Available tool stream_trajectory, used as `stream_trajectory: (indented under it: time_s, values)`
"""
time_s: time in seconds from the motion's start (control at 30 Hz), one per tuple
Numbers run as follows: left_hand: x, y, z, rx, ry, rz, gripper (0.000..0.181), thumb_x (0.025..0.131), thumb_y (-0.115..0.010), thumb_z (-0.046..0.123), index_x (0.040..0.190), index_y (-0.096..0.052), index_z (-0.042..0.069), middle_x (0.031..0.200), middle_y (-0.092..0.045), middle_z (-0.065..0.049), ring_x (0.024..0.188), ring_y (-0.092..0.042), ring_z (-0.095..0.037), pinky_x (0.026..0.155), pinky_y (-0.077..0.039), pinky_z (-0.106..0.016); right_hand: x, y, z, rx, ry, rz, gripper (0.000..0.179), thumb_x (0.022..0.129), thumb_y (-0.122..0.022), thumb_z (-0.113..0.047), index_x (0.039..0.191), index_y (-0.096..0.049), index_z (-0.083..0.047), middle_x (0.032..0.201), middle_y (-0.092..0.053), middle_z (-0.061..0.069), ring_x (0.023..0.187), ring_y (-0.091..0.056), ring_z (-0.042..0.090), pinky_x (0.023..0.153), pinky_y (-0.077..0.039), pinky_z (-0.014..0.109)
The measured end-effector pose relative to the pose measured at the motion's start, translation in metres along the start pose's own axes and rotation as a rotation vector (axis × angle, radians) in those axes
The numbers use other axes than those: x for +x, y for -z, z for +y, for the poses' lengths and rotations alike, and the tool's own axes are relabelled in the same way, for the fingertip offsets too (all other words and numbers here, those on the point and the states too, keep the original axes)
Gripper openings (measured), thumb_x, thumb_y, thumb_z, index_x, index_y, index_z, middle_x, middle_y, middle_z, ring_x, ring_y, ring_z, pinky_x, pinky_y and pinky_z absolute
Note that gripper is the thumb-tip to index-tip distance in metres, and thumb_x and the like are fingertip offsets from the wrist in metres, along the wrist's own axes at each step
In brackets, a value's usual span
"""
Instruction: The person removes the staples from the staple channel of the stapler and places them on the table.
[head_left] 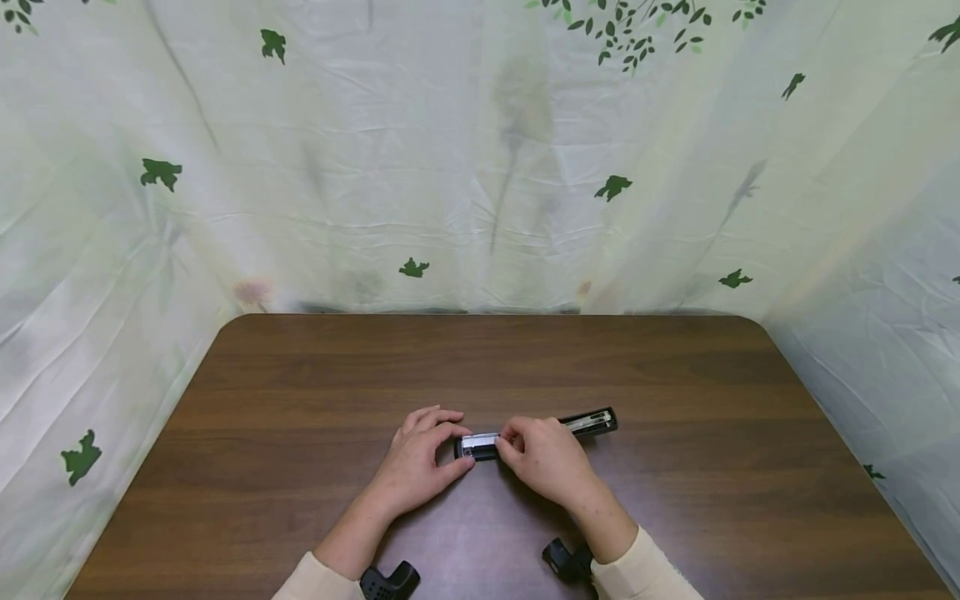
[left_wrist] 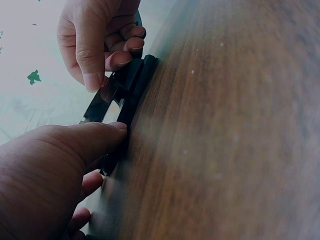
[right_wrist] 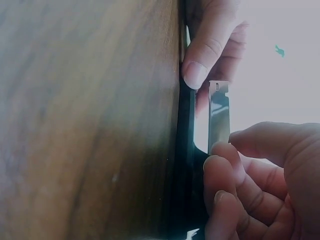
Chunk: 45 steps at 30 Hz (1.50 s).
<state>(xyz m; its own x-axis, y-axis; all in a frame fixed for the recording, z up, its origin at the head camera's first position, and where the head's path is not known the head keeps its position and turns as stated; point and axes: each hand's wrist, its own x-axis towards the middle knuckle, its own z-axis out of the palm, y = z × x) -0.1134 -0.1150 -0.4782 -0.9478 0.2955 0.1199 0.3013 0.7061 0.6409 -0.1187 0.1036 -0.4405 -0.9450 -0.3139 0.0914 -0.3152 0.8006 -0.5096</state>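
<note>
A black stapler [head_left: 598, 422] lies opened out flat on the table, its silver inner parts facing up. My left hand [head_left: 412, 468] grips its left end, thumb on the near side and fingers on the far side. Over the middle of the stapler, my right hand [head_left: 551, 457] pinches a slotted metal strip [right_wrist: 219, 117] between thumb and fingertips. In the right wrist view, this strip stands apart from the stapler's black body [right_wrist: 186, 135] where it shows. My right fingers hide the middle part of the stapler in the head view.
The brown wooden table [head_left: 300, 367] has rounded far corners. A pale curtain [head_left: 420, 167] with leaf and bird prints hangs behind it and along both sides. Black wrist devices [head_left: 390, 581] sit below both hands, at the cream sleeves [head_left: 318, 579].
</note>
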Motion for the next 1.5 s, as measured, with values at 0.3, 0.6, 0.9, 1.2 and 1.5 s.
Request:
stream_trajectory:
  time_s: [0.3,0.6,0.9,1.2,1.5]
  values:
    - [0.0001,-0.0001,-0.0003,0.006,-0.002,0.002,0.030,0.086,-0.081,0.032,0.114,-0.073,0.026,0.141,-0.062,0.001,0.145,-0.040,-0.034,0.115,-0.031,-0.065,0.0005,0.0004,-0.0007,0.005,-0.003,-0.002,0.012,0.092,-0.074,-0.024,0.081,-0.072,-0.020,0.056,-0.052,-0.017,0.048,-0.043,0.000,0.048,-0.035,0.020]
    - [0.0004,-0.0010,-0.0007,0.005,0.001,0.004,0.029,0.087,-0.081,0.031,0.114,-0.073,0.025,0.140,-0.062,0.001,0.145,-0.041,-0.034,0.115,-0.031,-0.065,0.0003,0.0012,-0.0008,0.005,-0.013,-0.021,0.011,0.093,-0.073,-0.025,0.083,-0.073,-0.020,0.056,-0.052,-0.017,0.048,-0.044,0.000,0.048,-0.036,0.020]
    - [0.0001,-0.0006,-0.0001,0.000,0.001,0.001,0.030,0.087,-0.081,0.031,0.115,-0.073,0.025,0.141,-0.062,0.001,0.145,-0.041,-0.034,0.115,-0.031,-0.064,0.0007,0.0004,0.0001,-0.001,-0.015,-0.021,0.011,0.093,-0.073,-0.026,0.084,-0.073,-0.020,0.057,-0.053,-0.017,0.049,-0.044,0.000,0.048,-0.036,0.020]
    - [-0.0003,0.0000,-0.0001,0.006,-0.001,0.000,0.030,0.087,-0.081,0.032,0.116,-0.073,0.025,0.141,-0.062,0.000,0.145,-0.041,-0.034,0.115,-0.031,-0.064,0.0006,0.0002,-0.0002,-0.003,-0.013,-0.011,0.011,0.093,-0.073,-0.026,0.084,-0.072,-0.020,0.056,-0.052,-0.016,0.048,-0.044,0.001,0.048,-0.036,0.021]
    - [-0.0002,-0.0007,-0.0003,0.008,0.002,-0.001,0.030,0.087,-0.081,0.031,0.116,-0.073,0.024,0.141,-0.062,0.000,0.145,-0.040,-0.034,0.115,-0.031,-0.065,-0.0002,-0.0004,-0.0002,0.000,-0.009,-0.004,0.011,0.093,-0.073,-0.026,0.083,-0.072,-0.020,0.056,-0.052,-0.017,0.048,-0.044,0.000,0.048,-0.036,0.020]
